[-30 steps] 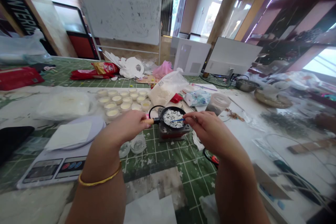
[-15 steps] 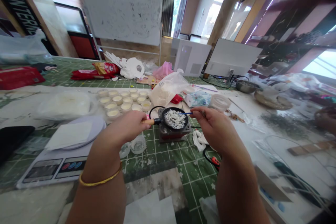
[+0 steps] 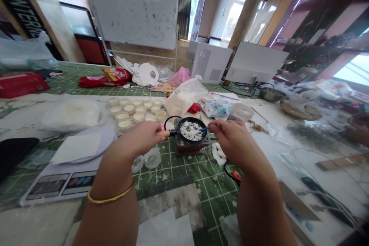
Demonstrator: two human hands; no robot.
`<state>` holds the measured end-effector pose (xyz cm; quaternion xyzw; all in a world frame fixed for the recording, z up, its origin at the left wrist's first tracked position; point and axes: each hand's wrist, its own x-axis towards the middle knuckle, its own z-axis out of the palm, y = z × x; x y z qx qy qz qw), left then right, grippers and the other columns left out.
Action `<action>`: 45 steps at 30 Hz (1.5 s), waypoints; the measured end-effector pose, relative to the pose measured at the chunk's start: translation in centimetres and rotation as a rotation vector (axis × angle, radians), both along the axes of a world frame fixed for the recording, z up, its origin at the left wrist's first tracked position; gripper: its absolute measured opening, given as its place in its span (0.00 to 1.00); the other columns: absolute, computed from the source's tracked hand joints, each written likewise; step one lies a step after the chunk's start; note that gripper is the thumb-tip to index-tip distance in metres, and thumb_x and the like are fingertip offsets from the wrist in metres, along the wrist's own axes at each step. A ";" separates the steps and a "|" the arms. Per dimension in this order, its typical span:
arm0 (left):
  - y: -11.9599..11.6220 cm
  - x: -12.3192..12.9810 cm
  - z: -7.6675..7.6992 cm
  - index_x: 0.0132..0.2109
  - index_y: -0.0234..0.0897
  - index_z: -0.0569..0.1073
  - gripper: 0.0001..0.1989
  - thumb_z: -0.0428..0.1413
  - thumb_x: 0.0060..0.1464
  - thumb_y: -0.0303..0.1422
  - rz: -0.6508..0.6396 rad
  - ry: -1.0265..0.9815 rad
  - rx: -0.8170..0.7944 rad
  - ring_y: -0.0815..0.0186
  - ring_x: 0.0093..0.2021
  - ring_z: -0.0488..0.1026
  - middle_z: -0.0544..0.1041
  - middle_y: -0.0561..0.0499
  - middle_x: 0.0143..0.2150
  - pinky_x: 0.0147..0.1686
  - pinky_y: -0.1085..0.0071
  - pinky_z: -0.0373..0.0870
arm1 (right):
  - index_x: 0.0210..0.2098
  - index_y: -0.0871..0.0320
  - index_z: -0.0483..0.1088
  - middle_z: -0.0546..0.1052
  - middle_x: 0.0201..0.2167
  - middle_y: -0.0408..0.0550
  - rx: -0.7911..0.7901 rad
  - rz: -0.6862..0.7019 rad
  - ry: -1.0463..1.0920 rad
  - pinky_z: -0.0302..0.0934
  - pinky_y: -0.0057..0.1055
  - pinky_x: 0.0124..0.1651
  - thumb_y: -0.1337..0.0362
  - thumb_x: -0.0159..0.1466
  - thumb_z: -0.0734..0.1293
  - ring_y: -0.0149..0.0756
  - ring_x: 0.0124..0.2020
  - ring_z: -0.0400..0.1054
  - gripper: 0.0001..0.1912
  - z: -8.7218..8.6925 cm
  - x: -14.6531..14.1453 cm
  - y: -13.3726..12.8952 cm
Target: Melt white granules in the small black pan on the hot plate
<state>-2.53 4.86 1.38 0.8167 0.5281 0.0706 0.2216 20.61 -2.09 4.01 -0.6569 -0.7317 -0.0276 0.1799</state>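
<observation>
My left hand (image 3: 145, 136) is closed round the wooden handle (image 3: 163, 133) of a small black frying pan (image 3: 205, 137). The pan rests on a little dark hot plate (image 3: 188, 147) and holds white flakes or lumps (image 3: 190, 130). Between the fingers of my right hand (image 3: 230, 136) is a thin blue stick (image 3: 205, 128), its far end in the white lumps. What the stick's hidden end looks like cannot be seen. Two clear plastic cups (image 3: 152, 158) stand just below the pan handle.
Several small cups of pale wax-like filling (image 3: 138, 117) stand left of the pan. A kitchen scale (image 3: 62, 180) lies at the left. Behind the pan are a plastic bag of white granules (image 3: 183, 98) and a clear tub (image 3: 241, 111). A cable with a red part (image 3: 236, 176) lies near my right wrist.
The blue stick has shifted slightly within the pan, and the white lumps are pushed about, baring some of the dark pan bottom. My left hand keeps its hold on the handle.
</observation>
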 end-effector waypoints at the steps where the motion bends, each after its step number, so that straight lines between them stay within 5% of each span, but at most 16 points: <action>1: 0.0 0.0 0.0 0.28 0.36 0.69 0.18 0.46 0.50 0.46 -0.005 0.003 0.002 0.65 0.29 0.67 0.73 0.49 0.27 0.28 0.72 0.56 | 0.37 0.55 0.70 0.75 0.31 0.46 0.003 0.037 0.026 0.51 0.34 0.46 0.59 0.65 0.53 0.34 0.37 0.66 0.16 0.0 -0.1 -0.1; 13: 0.0 0.1 0.1 0.28 0.36 0.69 0.18 0.46 0.52 0.45 -0.005 0.037 0.009 0.65 0.28 0.68 0.73 0.49 0.27 0.27 0.71 0.56 | 0.36 0.53 0.70 0.75 0.33 0.43 -0.028 0.097 0.089 0.51 0.33 0.47 0.58 0.65 0.53 0.33 0.38 0.66 0.16 0.1 -0.2 -0.4; 19: -0.1 0.0 0.2 0.28 0.36 0.69 0.17 0.46 0.51 0.44 -0.008 0.040 0.012 0.65 0.28 0.68 0.73 0.49 0.27 0.27 0.71 0.56 | 0.34 0.56 0.70 0.74 0.29 0.45 0.031 -0.050 -0.017 0.49 0.36 0.46 0.60 0.65 0.52 0.35 0.36 0.66 0.16 0.3 0.0 -0.6; 32: 0.2 0.1 -0.1 0.28 0.36 0.68 0.17 0.46 0.51 0.45 -0.001 0.033 0.007 0.66 0.28 0.67 0.73 0.50 0.27 0.26 0.72 0.55 | 0.31 0.55 0.69 0.75 0.30 0.43 0.005 0.082 0.053 0.49 0.34 0.48 0.60 0.65 0.53 0.33 0.36 0.66 0.15 0.3 -0.3 -0.8; 38: 0.1 0.3 0.1 0.26 0.35 0.68 0.18 0.47 0.50 0.46 -0.003 0.041 0.010 0.67 0.27 0.66 0.72 0.50 0.26 0.26 0.72 0.54 | 0.39 0.55 0.70 0.75 0.35 0.47 0.034 -0.096 0.030 0.50 0.36 0.47 0.60 0.65 0.54 0.37 0.40 0.66 0.15 -0.1 -0.2 0.4; 45: 0.0 0.2 0.1 0.27 0.36 0.68 0.18 0.46 0.50 0.46 -0.003 0.035 0.000 0.66 0.28 0.66 0.72 0.50 0.26 0.26 0.72 0.54 | 0.36 0.53 0.70 0.75 0.32 0.42 -0.001 0.082 0.077 0.50 0.34 0.48 0.59 0.65 0.54 0.33 0.37 0.66 0.14 -0.2 -0.2 -0.2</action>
